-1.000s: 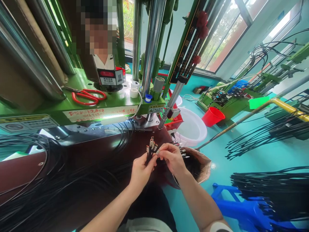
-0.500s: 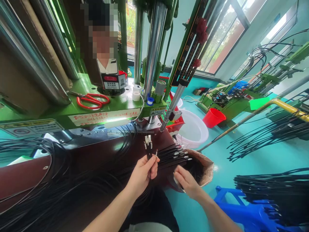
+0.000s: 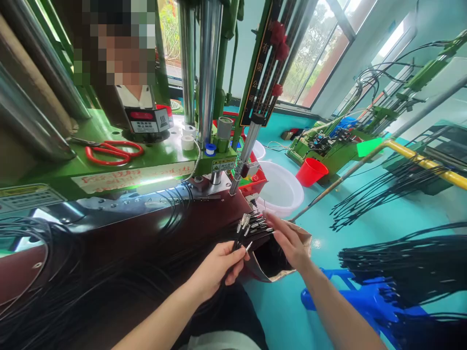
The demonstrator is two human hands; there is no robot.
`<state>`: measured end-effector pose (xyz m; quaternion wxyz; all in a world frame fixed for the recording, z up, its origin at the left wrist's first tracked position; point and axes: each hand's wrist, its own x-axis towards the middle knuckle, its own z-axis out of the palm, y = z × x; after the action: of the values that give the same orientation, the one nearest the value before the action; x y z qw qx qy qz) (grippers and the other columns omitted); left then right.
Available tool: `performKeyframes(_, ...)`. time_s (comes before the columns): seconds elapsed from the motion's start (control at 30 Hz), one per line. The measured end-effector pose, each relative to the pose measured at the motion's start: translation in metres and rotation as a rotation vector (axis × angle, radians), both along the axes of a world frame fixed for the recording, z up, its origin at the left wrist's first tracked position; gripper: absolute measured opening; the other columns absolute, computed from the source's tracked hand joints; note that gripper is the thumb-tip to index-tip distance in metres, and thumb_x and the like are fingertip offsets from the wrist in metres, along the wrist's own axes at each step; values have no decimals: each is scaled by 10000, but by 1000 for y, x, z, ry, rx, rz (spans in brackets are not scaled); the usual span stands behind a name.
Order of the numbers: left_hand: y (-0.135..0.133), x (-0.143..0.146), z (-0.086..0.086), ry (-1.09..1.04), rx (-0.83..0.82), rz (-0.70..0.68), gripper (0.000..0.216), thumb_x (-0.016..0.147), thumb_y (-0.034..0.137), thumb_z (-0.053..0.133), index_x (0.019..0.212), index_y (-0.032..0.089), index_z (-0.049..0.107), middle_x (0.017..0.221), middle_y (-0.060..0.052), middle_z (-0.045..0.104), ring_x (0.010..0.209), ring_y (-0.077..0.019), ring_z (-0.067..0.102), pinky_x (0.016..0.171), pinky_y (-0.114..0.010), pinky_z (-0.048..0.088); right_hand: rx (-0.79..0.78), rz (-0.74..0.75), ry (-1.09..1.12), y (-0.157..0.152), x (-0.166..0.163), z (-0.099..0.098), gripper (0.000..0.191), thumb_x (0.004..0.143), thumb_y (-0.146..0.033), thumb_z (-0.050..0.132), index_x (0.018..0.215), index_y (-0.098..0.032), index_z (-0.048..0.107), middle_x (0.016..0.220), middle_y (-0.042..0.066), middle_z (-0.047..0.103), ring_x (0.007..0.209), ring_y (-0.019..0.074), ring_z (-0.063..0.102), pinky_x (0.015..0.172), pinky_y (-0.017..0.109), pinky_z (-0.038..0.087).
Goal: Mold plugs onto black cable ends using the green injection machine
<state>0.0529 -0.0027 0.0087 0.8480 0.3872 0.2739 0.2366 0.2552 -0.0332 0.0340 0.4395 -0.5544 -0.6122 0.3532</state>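
Note:
My left hand [image 3: 221, 266] is closed around a small bunch of black cables with metal plug ends [image 3: 243, 224], holding them upright over the dark red table edge. My right hand [image 3: 288, 241] reaches with fingers spread toward a fan of more metal-tipped cables [image 3: 260, 227] that stick out of a brown paper bag [image 3: 305, 239]. Its fingertips touch those tips; nothing is gripped. Loose black cables [image 3: 65, 287] lie heaped over the table at the left.
A green press machine [image 3: 160, 158] stands right ahead, with red scissors [image 3: 109, 151] on its ledge and another person behind it. A white basin [image 3: 282, 187], a red bucket [image 3: 310, 171], a blue plastic stool [image 3: 361, 304] and cable bundles [image 3: 401, 272] lie on the teal floor.
My right hand left the bunch, dropped to the bag's mouth, then rose to the fanned cable tips. My left hand lowered and shifted right with its bunch. The view swung right.

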Motion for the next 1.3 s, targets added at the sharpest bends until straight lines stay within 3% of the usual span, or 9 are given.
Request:
performKeyframes(0.1,-3,2,3,63,56,-23,310,717,435,588,695,130,541,415,48,432,329,-43,336,349,-185,184,75,285,195,46,-31,29,462,857,-491,395,1257,-271,472,1334,12,444,1251,200,358,1041,383,271)
performKeyframes(0.27,2,6,-3,49,17,116,314,680,434,622,694,131,541,443,48,441,364,-54,360,351,-183,247,-175,642,120,68,-57,25,437,899,-426,336,1234,-196,500,1174,77,587,1122,199,507,987,409,338)
performKeyframes(0.4,11,13,-5,52,41,198,327,678,443,616,676,125,540,459,37,451,362,-63,384,345,-195,272,-271,629,-37,68,-60,22,449,869,-410,416,1279,-229,443,1253,87,519,1117,209,510,912,383,415)
performKeyframes(0.53,16,17,-5,30,63,241,310,688,420,600,609,135,507,477,25,470,379,-73,409,352,-203,300,-156,660,-164,71,-58,26,492,846,-382,469,1307,-221,405,1373,90,374,1194,218,430,965,370,365)
performKeyframes(0.7,21,9,-7,-9,-23,270,306,693,433,598,694,136,523,464,43,446,364,-60,377,342,-190,257,-265,769,-133,96,-66,18,519,863,-424,420,1336,-223,348,1276,93,492,1128,208,494,809,307,475)
performKeyframes(0.8,31,0,-7,-48,-79,457,320,675,438,623,704,149,489,430,98,331,331,-14,242,337,-162,140,-106,568,-201,129,-80,3,398,912,-348,320,1244,-194,474,1176,76,573,1094,183,518,897,333,421)
performKeyframes(0.9,40,-6,-9,-76,-84,626,314,672,423,629,705,156,467,437,106,314,340,-8,221,341,-159,126,54,320,-657,159,-98,-14,328,867,-180,407,1175,-157,516,1160,98,573,1117,200,484,960,351,350)
performKeyframes(1.03,45,-7,-15,-49,-43,634,289,703,414,598,717,157,468,445,95,338,357,-20,253,340,-159,156,37,332,-992,173,-117,-29,276,815,-77,402,1044,-90,557,1092,193,569,1053,272,499,881,414,366)
performKeyframes(1.3,40,-4,-18,-33,32,619,267,714,392,587,742,183,423,461,97,359,368,-26,271,339,-152,166,-139,425,-932,143,-83,-9,44,702,-182,511,696,-149,538,734,63,625,697,191,589,597,261,412)
